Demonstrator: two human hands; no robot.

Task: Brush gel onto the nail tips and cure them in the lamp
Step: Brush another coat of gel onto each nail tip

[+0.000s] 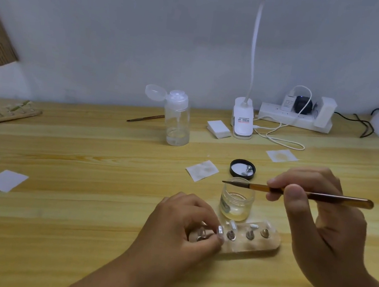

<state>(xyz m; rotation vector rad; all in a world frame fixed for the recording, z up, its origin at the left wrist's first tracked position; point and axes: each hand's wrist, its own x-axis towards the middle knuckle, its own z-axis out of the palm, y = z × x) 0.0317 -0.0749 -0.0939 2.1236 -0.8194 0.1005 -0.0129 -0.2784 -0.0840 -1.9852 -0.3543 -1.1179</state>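
Well, labels on clip lamp (243, 120) & jar (236, 200) too blurred.

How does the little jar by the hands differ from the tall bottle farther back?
The jar is short and squat; the bottle is tall and slim. The jar is lidless, a black lid lying behind it; the bottle's flip cap hangs open, attached by its hinge. Both are clear, upright and hold a little clear liquid.

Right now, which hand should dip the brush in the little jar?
Probably the right hand: it pinches the thin brown brush, tip at the small clear glass jar. The left hand grips the clear nail-tip stand.
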